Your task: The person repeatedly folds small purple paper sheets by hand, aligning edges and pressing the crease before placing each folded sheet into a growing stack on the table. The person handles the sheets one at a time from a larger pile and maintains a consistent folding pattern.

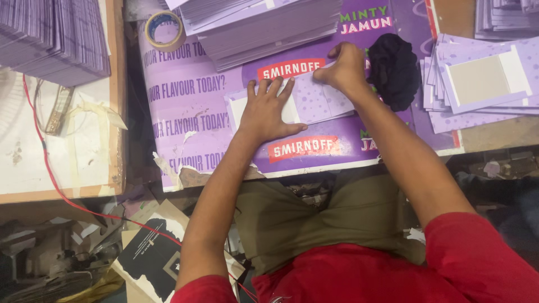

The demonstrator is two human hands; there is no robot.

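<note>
1. Two bare hands working on one purple card sheet point(314, 101), lying flat on a purple printed board point(196, 95) near its front edge.
2. Left hand point(266, 115) pressing palm-down on the sheet's left part, fingers spread and straight, gripping nothing, thumb reaching out to the right.
3. Right hand point(345, 70) curling over the sheet's upper right corner, fingertips bent and pinching or pressing the edge there; hard telling whether the edge is actually lifted.
4. Sitting just behind the hands, a thick stack of pale purple sheets point(264, 28), with a roll of tape point(164, 31) lying to its left on the board.
5. Resting just right of the right hand, a dark crumpled cloth point(396, 67), and beyond it a fanned pile of purple sheets with grey panels point(483, 78).
6. Standing at far left, another tall stack of purple sheets point(53, 39) above a white worktop point(56, 157), a red wire point(50, 168) trailing down across it.
</note>
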